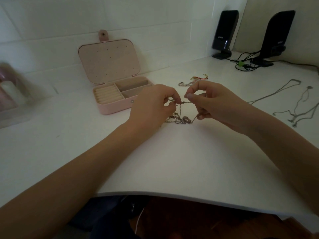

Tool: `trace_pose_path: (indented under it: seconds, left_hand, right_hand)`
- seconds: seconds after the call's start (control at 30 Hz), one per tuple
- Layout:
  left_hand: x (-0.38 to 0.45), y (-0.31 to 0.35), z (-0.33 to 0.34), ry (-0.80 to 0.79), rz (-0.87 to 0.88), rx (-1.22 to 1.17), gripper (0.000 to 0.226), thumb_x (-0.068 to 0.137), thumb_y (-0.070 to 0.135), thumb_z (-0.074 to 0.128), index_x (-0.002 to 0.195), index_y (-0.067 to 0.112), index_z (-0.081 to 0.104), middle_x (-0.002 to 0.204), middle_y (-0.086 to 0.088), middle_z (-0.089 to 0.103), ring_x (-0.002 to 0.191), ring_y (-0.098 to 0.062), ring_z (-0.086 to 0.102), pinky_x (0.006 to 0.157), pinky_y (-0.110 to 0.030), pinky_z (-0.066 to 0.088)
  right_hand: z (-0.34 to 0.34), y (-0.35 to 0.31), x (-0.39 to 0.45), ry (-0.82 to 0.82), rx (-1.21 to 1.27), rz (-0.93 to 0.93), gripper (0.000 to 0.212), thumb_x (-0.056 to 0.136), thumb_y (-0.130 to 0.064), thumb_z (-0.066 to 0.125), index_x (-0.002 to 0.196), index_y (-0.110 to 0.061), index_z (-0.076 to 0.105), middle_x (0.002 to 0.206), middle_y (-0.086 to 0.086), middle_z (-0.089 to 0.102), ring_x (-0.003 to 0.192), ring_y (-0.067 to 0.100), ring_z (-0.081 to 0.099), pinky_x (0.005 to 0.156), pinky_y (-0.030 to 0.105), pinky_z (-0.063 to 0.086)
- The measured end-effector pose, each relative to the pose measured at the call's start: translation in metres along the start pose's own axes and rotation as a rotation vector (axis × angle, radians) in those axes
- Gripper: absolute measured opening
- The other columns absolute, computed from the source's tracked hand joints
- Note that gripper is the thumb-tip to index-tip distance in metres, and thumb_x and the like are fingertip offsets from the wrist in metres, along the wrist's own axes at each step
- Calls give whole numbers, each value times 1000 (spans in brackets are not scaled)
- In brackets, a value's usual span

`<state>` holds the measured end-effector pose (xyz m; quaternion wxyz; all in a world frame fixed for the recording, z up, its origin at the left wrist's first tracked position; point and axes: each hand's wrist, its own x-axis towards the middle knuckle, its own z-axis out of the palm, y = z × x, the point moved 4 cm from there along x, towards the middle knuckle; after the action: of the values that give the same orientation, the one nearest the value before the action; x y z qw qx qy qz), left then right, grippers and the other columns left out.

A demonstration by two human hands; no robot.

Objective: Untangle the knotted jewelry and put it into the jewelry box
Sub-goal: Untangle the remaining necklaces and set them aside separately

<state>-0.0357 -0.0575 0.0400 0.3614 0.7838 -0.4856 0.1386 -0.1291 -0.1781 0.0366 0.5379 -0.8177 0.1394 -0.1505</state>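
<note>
From my remote view I see a white counter (172, 161) with a curved front edge, running back to a white wall (138, 18) scored with faint panel or tile lines. At the far right, two black speakers (224, 31) stand on the counter beside a cream panel (255, 23), their dark cables (246, 64) tangled between them. The light is dim and even. Under the counter edge I make out what may be reddish wooden floor (189, 221), though it is too dark to be sure.
</note>
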Motion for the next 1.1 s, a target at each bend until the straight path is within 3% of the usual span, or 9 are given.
trace_pose_path:
  seconds: [0.23, 0.4, 0.53, 0.63, 0.8, 0.87, 0.93, 1.03, 1.1]
  left_hand:
    - [-2, 3, 2, -97, -53, 106, 23, 87, 28, 58, 105, 32, 71, 60, 19, 39, 65, -6, 41, 63, -24, 29]
    - [0, -4, 5, -116, -132, -122, 7, 83, 36, 67, 88, 41, 69, 45, 12, 38, 47, -3, 40, 51, -22, 26]
    - [2, -6, 9, -160, -196, -338, 6, 84, 27, 71, 80, 29, 74, 41, 11, 38, 43, -3, 33, 50, -19, 26]
    - [0, 0, 11, -256, -209, -519, 18, 85, 25, 62, 77, 23, 77, 59, -21, 46, 54, -20, 34, 53, -24, 26]
    - [-2, 4, 14, -322, -217, -624, 15, 67, 43, 65, 72, 36, 76, 91, -34, 65, 81, -20, 47, 77, -35, 34]
    - [-1, 2, 14, -322, -241, -627, 7, 73, 35, 71, 73, 32, 76, 66, -25, 63, 66, -14, 46, 69, -30, 34]
    - [0, -2, 13, -308, -272, -619, 11, 83, 22, 71, 73, 25, 75, 43, -1, 40, 44, -7, 27, 53, -23, 24]
    - [0, -5, 12, -249, -310, -620, 21, 86, 14, 68, 67, 23, 71, 51, -6, 42, 40, -5, 21, 44, -17, 17]
    - [0, -6, 11, -214, -311, -598, 21, 86, 14, 67, 67, 22, 71, 58, -14, 47, 43, -7, 23, 46, -19, 19]
  right_hand:
    - [1, -6, -3, -39, 85, -42, 8, 97, -18, 54, 90, -16, 58, 48, -11, 35, 47, 6, 36, 54, 21, 45]
    - [-5, -7, -2, 44, 28, -65, 8, 97, -16, 54, 91, -17, 59, 48, -9, 35, 45, 5, 37, 55, 23, 47]
    - [-9, -7, 0, 104, 16, -86, 8, 96, -15, 54, 91, -18, 59, 50, -6, 35, 45, 5, 37, 59, 25, 49]
    - [-12, -7, 1, 149, 8, -109, 9, 96, -14, 53, 90, -18, 59, 53, -2, 36, 46, 5, 37, 58, 23, 50]
    - [-15, -3, 3, 222, -199, -208, 3, 93, -16, 58, 91, -17, 59, 56, 4, 40, 51, 10, 40, 55, 13, 41]
    - [-15, -3, 3, 228, -316, -261, 4, 91, -17, 62, 90, -16, 58, 53, -3, 39, 46, 4, 37, 54, 4, 33]
    - [-15, -2, 2, 232, -387, -284, 9, 88, -19, 66, 87, -21, 57, 57, -7, 43, 49, 1, 41, 55, 4, 32]
    - [-16, -4, 1, 257, -485, -338, 12, 83, -28, 70, 87, -31, 59, 77, -14, 49, 66, -5, 45, 62, 7, 33]
    - [-17, -7, -1, 272, -524, -395, 9, 82, -33, 70, 87, -37, 64, 87, -17, 52, 77, -4, 48, 74, 18, 38]
